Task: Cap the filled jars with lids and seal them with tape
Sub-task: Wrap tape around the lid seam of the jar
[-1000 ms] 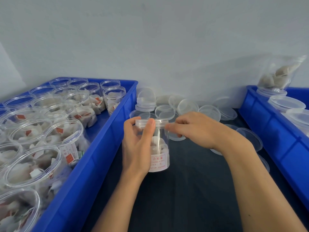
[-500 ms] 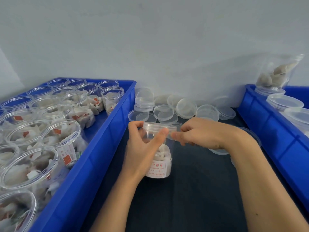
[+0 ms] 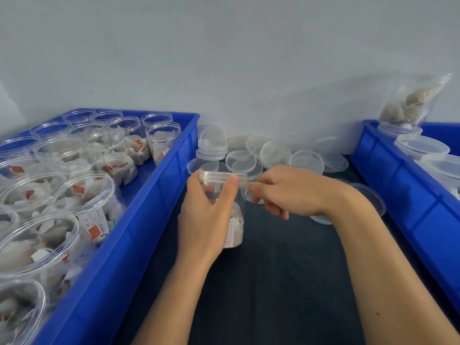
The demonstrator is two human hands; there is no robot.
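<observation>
Low in the middle of the frame, two bare arms reach up over the dark worktop (image 3: 273,282). The left hand (image 3: 207,215) wraps around a clear jar (image 3: 235,217) that stands on the worktop, with the thumb up near the rim. The jar has white packets in the bottom part and a lid (image 3: 222,176) sitting on top. The right hand (image 3: 286,192) is just beside the lid, fingers curled, with the fingertips pinched close to the lid's edge. It may be pulling a strip of clear tape, but the tape is too see-through to be sure.

I think the step now is sealing the lid. To do it well, the left hand should keep the jar from turning or tipping. The lid should sit flat all the way round first. Then the tape should go half on the lid and half on the jar wall, and be pressed smooth so there are no bumps. If the jar slips, the tape could stick crooked.

On the left side of the frame is a blue bin (image 3: 139,220) full of open jars (image 3: 84,195) with packets inside, waiting for lids. On the right edge is another blue bin (image 3: 403,185) with capped jars (image 3: 420,148) in it.

Farther back, against the wall, lies a pile of loose lids (image 3: 273,154). In the upper right, a clear bag (image 3: 413,103) of packets rests on a capped jar.
</observation>
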